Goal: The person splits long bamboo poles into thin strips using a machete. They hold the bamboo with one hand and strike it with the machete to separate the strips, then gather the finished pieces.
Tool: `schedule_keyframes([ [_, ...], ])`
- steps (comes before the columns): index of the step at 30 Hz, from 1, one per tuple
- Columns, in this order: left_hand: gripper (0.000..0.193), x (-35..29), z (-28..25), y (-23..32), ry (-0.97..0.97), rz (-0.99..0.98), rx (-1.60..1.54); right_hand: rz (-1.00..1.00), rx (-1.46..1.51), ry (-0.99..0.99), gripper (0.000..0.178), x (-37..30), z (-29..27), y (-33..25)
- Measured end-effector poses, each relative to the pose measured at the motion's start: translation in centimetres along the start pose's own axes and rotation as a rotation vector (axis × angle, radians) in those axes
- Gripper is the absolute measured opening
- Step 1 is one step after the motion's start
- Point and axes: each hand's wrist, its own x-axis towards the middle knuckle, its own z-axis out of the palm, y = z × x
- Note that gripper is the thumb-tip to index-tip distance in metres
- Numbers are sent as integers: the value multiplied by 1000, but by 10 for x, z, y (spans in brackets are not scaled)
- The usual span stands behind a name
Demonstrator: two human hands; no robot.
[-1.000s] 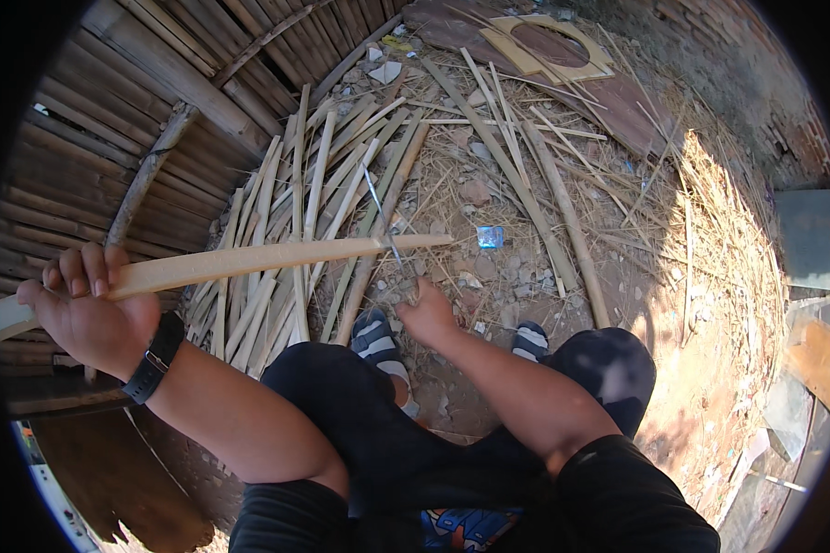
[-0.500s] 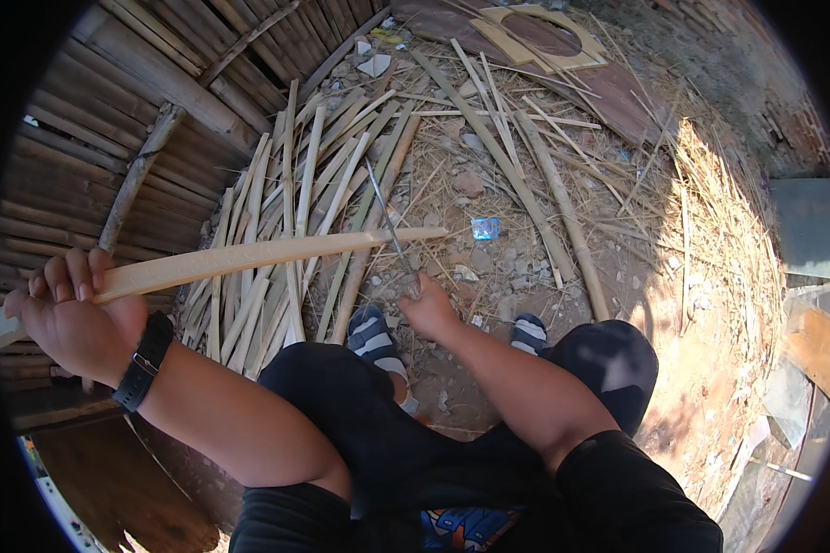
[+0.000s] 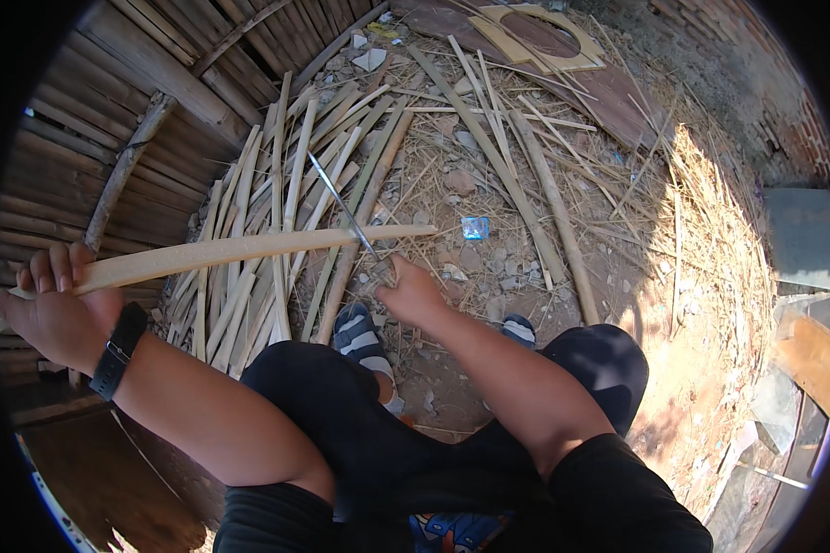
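Metal blade (image 3: 337, 197) in right hand (image 3: 411, 291) now crosses pale strip (image 3: 203, 253) farther left.

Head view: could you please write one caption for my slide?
Left grip holds a pale strip; right grip holds a thin-bladed tool crossing it, above littered ground.

Slat wall (image 3: 55, 175) on my left, strip pile (image 3: 300, 166) beside it on ground (image 3: 447, 392). Long strip (image 3: 231, 249) runs rightward from my left hand (image 3: 69, 300), crossed by blade (image 3: 339, 200); right hand (image 3: 408, 290) nearer me. Packet (image 3: 475, 229) right of tip. Panel (image 3: 496, 39) on board (image 3: 433, 18), far back.
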Motion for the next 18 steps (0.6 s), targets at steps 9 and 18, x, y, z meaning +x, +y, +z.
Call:
schedule_keyframes([
  [9, 41, -2, 0, 2, -58, -41, -59, 112, 19, 147, 50, -11, 22, 30],
  [18, 44, 23, -23, 0, -418, -131, -288, -26, 190, -51, 47, -19, 0, -53],
])
